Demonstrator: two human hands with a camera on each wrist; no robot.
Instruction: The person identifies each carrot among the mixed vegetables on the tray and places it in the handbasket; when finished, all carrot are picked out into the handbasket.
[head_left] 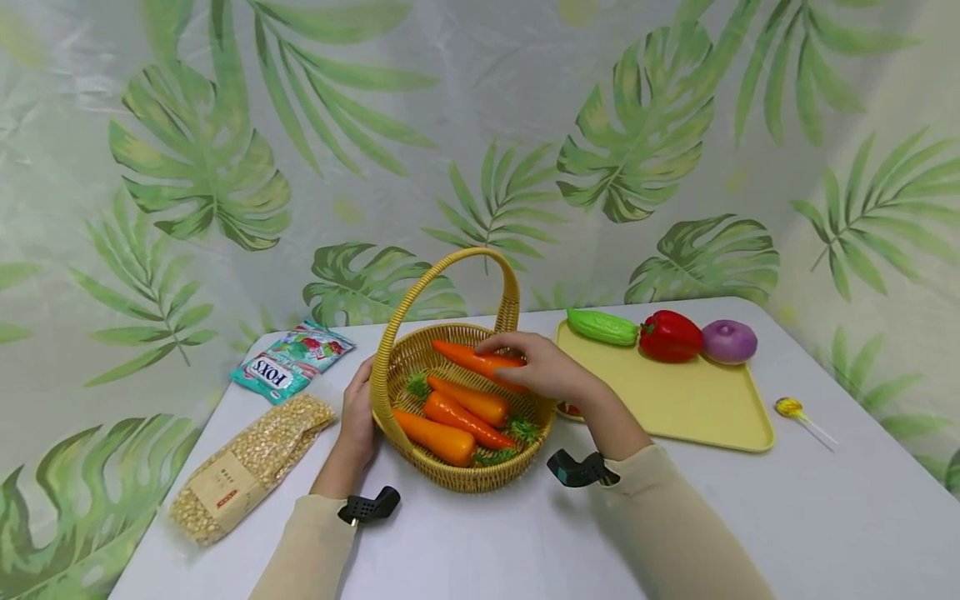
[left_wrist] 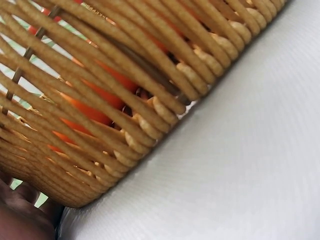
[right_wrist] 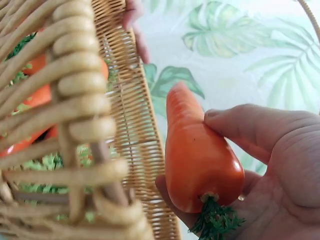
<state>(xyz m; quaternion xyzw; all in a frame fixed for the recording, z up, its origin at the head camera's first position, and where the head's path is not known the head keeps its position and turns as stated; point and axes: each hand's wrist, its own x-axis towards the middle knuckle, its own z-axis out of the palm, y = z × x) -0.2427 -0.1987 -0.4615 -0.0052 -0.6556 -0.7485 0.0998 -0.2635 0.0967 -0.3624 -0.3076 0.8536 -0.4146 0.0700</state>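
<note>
A wicker basket (head_left: 468, 477) with an arched handle stands at the middle of the table. My left hand (head_left: 358, 415) holds it by its left side; some fingers are hidden behind the weave. In my right hand (head_left: 546, 365), over the basket's right rim, is an orange carrot (right_wrist: 200, 155), pinched between thumb and fingers, its green top toward the palm. Inside the basket lie an orange carrot (head_left: 480, 404), a redder, shiny tapered vegetable (head_left: 461, 421) and another carrot (head_left: 442, 440), with green tops showing. The left wrist view shows the basket's lower wall (left_wrist: 100, 100) close up.
To the right, a yellow tray (head_left: 675, 404) bears a green gourd-like vegetable (head_left: 603, 327), a red bell pepper (head_left: 671, 337) and a purple onion (head_left: 729, 342). A lollipop (head_left: 791, 408) lies beyond it. At left are a teal FOX'S candy bag (head_left: 288, 362) and a bag of kernels (head_left: 251, 467).
</note>
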